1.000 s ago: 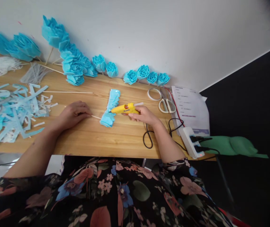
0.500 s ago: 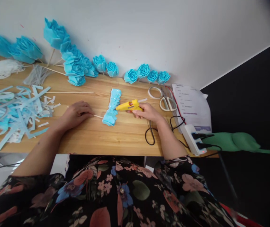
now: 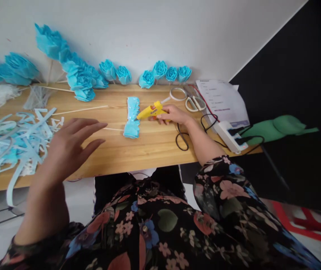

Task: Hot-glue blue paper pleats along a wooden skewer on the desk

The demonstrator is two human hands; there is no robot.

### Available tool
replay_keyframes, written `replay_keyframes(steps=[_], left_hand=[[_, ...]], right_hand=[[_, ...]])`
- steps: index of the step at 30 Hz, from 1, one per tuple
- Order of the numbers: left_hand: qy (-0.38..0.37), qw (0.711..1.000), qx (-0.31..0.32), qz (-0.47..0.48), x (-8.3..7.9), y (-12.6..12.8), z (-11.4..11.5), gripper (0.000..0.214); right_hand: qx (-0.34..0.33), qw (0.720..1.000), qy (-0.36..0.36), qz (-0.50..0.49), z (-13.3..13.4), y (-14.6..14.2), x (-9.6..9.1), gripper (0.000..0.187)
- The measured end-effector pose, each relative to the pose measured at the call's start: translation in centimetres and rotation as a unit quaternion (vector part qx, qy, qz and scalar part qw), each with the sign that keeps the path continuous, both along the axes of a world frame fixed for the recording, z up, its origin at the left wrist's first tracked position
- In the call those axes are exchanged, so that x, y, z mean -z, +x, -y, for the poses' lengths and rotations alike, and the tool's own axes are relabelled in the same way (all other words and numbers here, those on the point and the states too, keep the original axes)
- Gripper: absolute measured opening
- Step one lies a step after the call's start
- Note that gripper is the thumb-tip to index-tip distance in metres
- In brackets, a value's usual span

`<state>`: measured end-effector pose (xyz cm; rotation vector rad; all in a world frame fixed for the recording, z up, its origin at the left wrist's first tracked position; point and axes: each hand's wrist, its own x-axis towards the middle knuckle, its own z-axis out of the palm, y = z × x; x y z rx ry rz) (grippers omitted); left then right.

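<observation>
My right hand (image 3: 169, 114) is closed around a yellow hot glue gun (image 3: 151, 111), its nozzle at the right edge of a ruffled light-blue paper strip (image 3: 132, 114). The strip lies lengthwise away from me on the wooden table. A thin wooden stick (image 3: 114, 129) reaches the strip's lower left side; its other end is hidden behind my left hand. Raised over the table to the left, my left hand (image 3: 72, 148) has its fingers apart and nothing between them.
Blue paper roses (image 3: 81, 80) line the wall. Paper scraps (image 3: 22, 138) cover the left side. Tape roll (image 3: 178, 94), scissors (image 3: 195, 104), printed sheets (image 3: 222, 101) and a power strip (image 3: 230, 137) sit at right, with the black cord (image 3: 182, 142) looping near my right forearm.
My left hand has let go of the wooden stick, lifted and opened, moving left and toward me. The glue gun stays at the strip. The whole view has shifted and tilted.
</observation>
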<state>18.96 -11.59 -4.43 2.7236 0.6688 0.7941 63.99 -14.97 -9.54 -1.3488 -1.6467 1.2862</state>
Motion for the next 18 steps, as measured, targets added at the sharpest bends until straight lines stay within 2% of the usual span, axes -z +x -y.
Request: replay_keyframes(steps=[2, 3, 4, 5, 6, 8, 9, 11, 13, 14, 15, 18], left_hand=[[-0.093, 0.994, 0.059, 0.008, -2.2, -1.3, 3.6, 0.052], [-0.149, 0.982, 0.113, 0.009, -2.7, -1.8, 5.1, 0.055], [-0.211, 0.959, 0.191, -0.013, -2.5, -2.1, 6.3, 0.055], [-0.266, 0.928, 0.259, -0.039, -1.7, -2.1, 7.2, 0.052], [-0.315, 0.896, 0.308, -0.061, -0.2, -2.0, 7.8, 0.046], [-0.401, 0.843, 0.347, -0.090, 4.5, -1.3, 8.5, 0.035], [-0.432, 0.830, 0.341, -0.092, 7.3, -0.9, 8.7, 0.035], [-0.477, 0.829, 0.284, -0.070, 13.1, -0.1, 9.0, 0.042], [-0.549, 0.796, 0.247, -0.061, 18.1, 0.4, 9.6, 0.050], [-0.583, 0.778, 0.230, -0.047, 20.1, 0.6, 10.0, 0.053], [-0.592, 0.773, 0.225, -0.042, 21.6, 0.6, 10.4, 0.056], [-0.614, 0.757, 0.220, -0.040, 24.5, 0.8, 11.5, 0.061]], right_hand=[[0.005, 1.000, -0.008, -0.006, -0.3, 0.1, 0.0, 0.035], [0.005, 1.000, -0.017, -0.006, -0.4, 0.1, -0.1, 0.035], [0.007, 1.000, -0.028, -0.005, -0.6, 0.0, -0.2, 0.034], [0.012, 0.999, -0.038, -0.002, -0.6, 0.0, -0.3, 0.034], [0.020, 0.999, -0.044, 0.001, -0.7, -0.1, -0.4, 0.034], [0.034, 0.998, -0.049, 0.007, -0.7, -0.4, -0.7, 0.032], [0.041, 0.998, -0.048, 0.010, -0.6, -0.5, -0.8, 0.031], [0.054, 0.997, -0.045, 0.017, -0.4, -0.8, -0.9, 0.028], [0.067, 0.997, -0.044, 0.024, -0.2, -0.9, -0.9, 0.025], [0.072, 0.996, -0.043, 0.027, -0.1, -1.0, -0.9, 0.024], [0.077, 0.996, -0.041, 0.029, 0.0, -1.0, -0.8, 0.024], [0.084, 0.995, -0.035, 0.038, 0.2, -1.0, -0.7, 0.022]])
